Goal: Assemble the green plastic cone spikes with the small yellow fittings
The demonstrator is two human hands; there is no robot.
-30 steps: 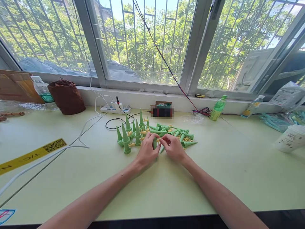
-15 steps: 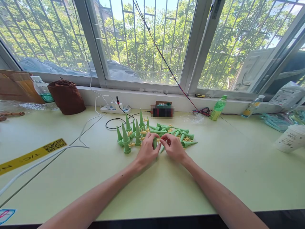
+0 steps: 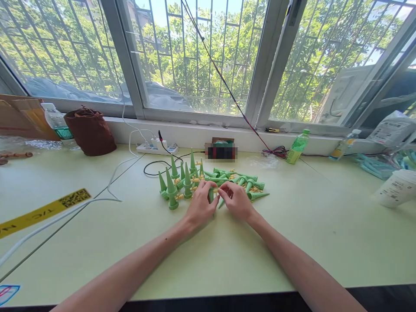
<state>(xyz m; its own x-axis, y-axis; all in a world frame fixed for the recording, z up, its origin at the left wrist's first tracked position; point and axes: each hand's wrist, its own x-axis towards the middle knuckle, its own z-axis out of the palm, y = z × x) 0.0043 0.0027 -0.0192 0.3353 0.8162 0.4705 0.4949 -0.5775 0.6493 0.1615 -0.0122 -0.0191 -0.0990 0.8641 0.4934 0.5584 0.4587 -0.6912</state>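
Note:
My left hand (image 3: 203, 203) is closed around a green plant watering spike (image 3: 211, 195), partly hidden by the fingers. Close beside it, my right hand (image 3: 236, 200) pinches a small yellow valve (image 3: 217, 190) at the spike's side. Below the right fingers a green tip pokes out; what it belongs to is hidden. On the left several green spikes with yellow valves stand upright, points up, among them a near one (image 3: 171, 190). Behind and right of my hands lies a loose heap of green spikes (image 3: 250, 184) with yellow valves among them.
A power strip (image 3: 157, 148) and a blurred dark box (image 3: 221, 151) sit by the window sill. A brown drawstring bag (image 3: 90, 132) stands back left. A green bottle (image 3: 297, 147) and a white cup (image 3: 397, 188) are to the right. A white cable (image 3: 113, 173) crosses the left side.

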